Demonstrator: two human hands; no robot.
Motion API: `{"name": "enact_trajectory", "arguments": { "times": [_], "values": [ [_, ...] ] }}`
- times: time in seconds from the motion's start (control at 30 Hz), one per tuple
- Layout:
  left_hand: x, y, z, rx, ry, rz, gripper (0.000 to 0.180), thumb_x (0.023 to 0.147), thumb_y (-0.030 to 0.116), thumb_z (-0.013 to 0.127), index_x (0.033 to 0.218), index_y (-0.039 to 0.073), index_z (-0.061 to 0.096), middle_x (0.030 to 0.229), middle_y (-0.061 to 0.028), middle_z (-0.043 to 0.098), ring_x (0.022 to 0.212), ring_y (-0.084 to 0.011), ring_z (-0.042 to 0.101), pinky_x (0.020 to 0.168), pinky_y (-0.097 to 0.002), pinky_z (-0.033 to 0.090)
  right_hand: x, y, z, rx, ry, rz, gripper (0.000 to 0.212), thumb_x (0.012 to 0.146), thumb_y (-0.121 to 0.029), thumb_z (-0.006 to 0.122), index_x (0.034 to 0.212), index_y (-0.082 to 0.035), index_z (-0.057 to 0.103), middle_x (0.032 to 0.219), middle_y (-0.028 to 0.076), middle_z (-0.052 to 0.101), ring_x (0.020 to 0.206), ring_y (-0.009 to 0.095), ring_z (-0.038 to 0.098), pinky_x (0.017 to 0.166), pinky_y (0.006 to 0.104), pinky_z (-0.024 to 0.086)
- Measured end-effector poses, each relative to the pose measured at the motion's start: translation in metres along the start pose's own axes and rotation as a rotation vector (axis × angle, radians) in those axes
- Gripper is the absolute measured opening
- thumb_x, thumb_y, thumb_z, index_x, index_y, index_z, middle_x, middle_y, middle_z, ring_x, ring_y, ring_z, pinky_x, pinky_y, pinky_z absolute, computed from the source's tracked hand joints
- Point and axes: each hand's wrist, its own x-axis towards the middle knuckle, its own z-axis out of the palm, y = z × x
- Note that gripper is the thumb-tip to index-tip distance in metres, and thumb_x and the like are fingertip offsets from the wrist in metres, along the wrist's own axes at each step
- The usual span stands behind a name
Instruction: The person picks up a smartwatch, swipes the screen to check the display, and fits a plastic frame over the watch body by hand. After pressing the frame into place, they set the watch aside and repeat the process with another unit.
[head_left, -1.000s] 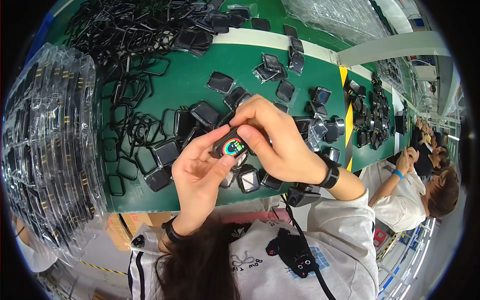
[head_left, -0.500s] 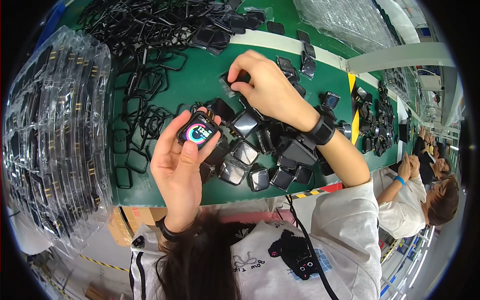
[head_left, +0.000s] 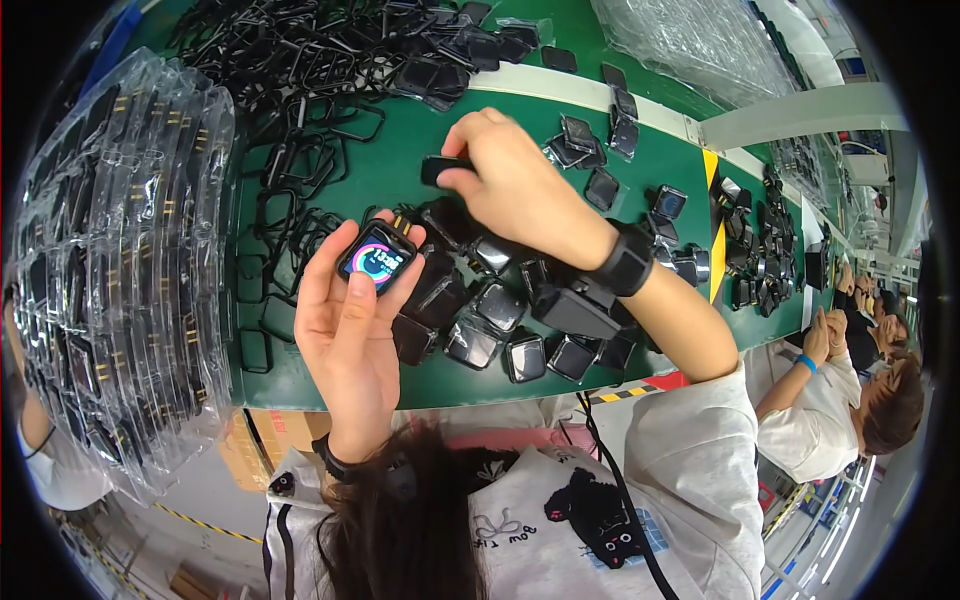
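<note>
My left hand [head_left: 352, 345] is closed around a square watch unit [head_left: 377, 258], its colourful screen lit and facing up, with small gold contacts at its top. Ahead and to the right, my right hand [head_left: 535, 190] pinches a small, flat black piece [head_left: 441, 170] between thumb and fingers, above the green tabletop [head_left: 405, 135]. The exact kind of that piece cannot be made out. Beneath and between my hands lies a heap of dark square watch units [head_left: 497, 305], several with shiny film on them. Thin black square frames [head_left: 256, 350] lie left of my left hand.
Stacked clear plastic trays [head_left: 130, 290] rise at the left edge. A big pile of black frames [head_left: 300, 45] fills the far left. Wrapped trays [head_left: 690, 45] sit at the far right, near a white post [head_left: 800, 115]. Co-workers [head_left: 835, 400] sit along the bench to the right.
My right hand has moved left with the black piece, which now shows more plainly. My left hand has shifted slightly left, tilting the lit watch unit a little. An arm appears behind the trays.
</note>
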Motion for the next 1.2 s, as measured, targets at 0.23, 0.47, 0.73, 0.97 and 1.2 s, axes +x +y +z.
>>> {"name": "enact_trajectory", "arguments": {
  "times": [0.23,0.47,0.73,0.97,1.2],
  "values": [
    [-0.002,-0.004,-0.003,-0.003,0.020,0.039,0.038,0.095,0.007,0.050,0.131,-0.003,0.041,0.128,-0.0221,0.050,0.114,-0.0368,0.054,0.096,-0.0441,0.048,-0.042,-0.017,-0.056,0.182,0.236,-0.679,0.025,0.063,0.001,0.074,0.085,-0.004,0.061,0.087,0.008,0.058,0.086,0.029,0.059,0.068,0.0336,0.051],
    [-0.006,-0.011,0.016,-0.040,-0.127,0.008,0.039,0.095,0.008,0.051,0.131,-0.003,0.041,0.128,-0.0218,0.050,0.115,-0.0366,0.054,0.097,-0.0450,0.048,-0.073,-0.021,-0.067,0.120,0.374,-0.818,0.026,0.053,0.004,0.069,0.076,-0.001,0.059,0.091,0.011,0.056,0.087,0.029,0.058,0.069,0.0333,0.051],
    [-0.011,-0.019,0.026,-0.031,-0.208,-0.061,0.044,0.088,-0.007,0.051,0.131,-0.006,0.040,0.129,-0.0213,0.049,0.117,-0.0337,0.053,0.100,-0.0424,0.045,-0.084,-0.015,-0.080,0.151,0.250,-0.670,0.026,0.063,0.001,0.076,0.085,-0.008,0.064,0.092,0.007,0.055,0.083,0.026,0.057,0.064,0.0327,0.050],
    [-0.014,-0.016,0.032,0.107,-0.342,-0.180,0.053,0.081,-0.020,0.047,0.132,-0.008,0.039,0.128,-0.0190,0.049,0.116,-0.0248,0.054,0.098,-0.0350,0.046,-0.076,-0.023,-0.088,0.436,-0.095,-0.222,0.022,0.067,0.002,0.076,0.084,-0.004,0.065,0.092,0.007,0.053,0.069,0.021,0.057,0.061,0.0284,0.047],
    [-0.023,-0.020,0.028,0.141,-0.377,-0.238,0.061,0.077,-0.020,0.051,0.134,-0.008,0.035,0.125,-0.0160,0.049,0.116,-0.0239,0.053,0.095,-0.0371,0.050,-0.072,-0.027,-0.079,0.465,-0.153,-0.045,0.023,0.066,0.003,0.075,0.085,0.000,0.062,0.098,0.007,0.048,0.076,0.018,0.053,0.064,0.0252,0.045]
  ]
}}
